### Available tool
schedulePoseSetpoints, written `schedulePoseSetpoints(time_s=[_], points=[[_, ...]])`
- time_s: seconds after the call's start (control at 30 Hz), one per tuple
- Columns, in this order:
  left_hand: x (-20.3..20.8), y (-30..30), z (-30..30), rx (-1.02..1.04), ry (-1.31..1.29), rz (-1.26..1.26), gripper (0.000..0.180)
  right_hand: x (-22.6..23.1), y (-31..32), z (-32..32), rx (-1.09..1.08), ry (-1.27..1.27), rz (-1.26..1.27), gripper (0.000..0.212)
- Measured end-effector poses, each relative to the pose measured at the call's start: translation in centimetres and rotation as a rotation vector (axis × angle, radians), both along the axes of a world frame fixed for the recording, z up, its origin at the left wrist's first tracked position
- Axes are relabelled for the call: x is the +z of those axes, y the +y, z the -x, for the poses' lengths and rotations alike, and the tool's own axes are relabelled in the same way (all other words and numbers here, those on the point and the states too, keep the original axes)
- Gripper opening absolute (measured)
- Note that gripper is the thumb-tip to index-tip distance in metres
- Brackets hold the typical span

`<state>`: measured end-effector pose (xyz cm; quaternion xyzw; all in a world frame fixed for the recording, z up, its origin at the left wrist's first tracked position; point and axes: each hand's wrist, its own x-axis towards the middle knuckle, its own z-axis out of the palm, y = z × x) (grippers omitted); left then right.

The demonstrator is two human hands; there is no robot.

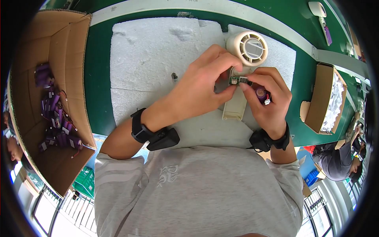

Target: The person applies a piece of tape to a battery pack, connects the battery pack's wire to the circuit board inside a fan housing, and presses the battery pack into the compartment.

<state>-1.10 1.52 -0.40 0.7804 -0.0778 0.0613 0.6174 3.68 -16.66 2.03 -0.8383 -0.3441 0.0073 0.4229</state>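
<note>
A cream handheld fan (235,46) lies on white foam with its round grille away from me. Its handle shell (233,110) extends toward me, with the inside exposed. Over the shell, a small green circuit board (234,80) sits between both hands' fingertips. My left hand (199,87) is closed, its curled fingers at the fan's neck and its thumb tip at the board. My right hand (273,96) pinches the board's right end between thumb and forefinger. Partly covered by those fingers, a purple battery cell (260,93) with a white plug rests within the right hand.
A tall cardboard box (75,67) holding several purple battery cells (55,106) stands left. The foam sheet (146,51) bears a small dark piece (174,76). At right is a cardboard box (319,98) of white pieces; another fan (317,9) lies far right. People sit beyond both sides.
</note>
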Motion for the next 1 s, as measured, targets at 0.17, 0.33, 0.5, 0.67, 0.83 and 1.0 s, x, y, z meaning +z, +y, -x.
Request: schedulePoseSetpoints(time_s=[0.17, 0.33, 0.5, 0.67, 0.83, 1.0], points=[[0.35, -1.06, 0.38, 0.062, 0.015, -0.051, 0.037, 0.38, 0.10, 0.04, -0.035, 0.068, -0.035, 0.022], [0.46, -1.03, 0.36, 0.034, 0.106, -0.025, 0.034, 0.89, -0.14, 0.23, -0.050, 0.086, 0.058, 0.023], [-0.01, -0.57, 0.02, -0.008, 0.108, -0.002, 0.032, 0.58, 0.07, 0.07, -0.044, 0.020, 0.037, 0.024], [0.03, -0.64, 0.08, -0.010, 0.151, -0.013, 0.029, 0.74, 0.42, 0.31, -0.072, 0.017, 0.006, 0.024], [0.02, -0.70, 0.06, 0.009, 0.169, 0.003, 0.026, 0.49, 0.21, 0.28, -0.055, -0.024, 0.026, 0.024], [0.18, -0.48, -0.03, -0.014, 0.159, 0.022, 0.026, 0.56, 0.37, 0.31, -0.060, -0.041, 0.025, 0.022]])
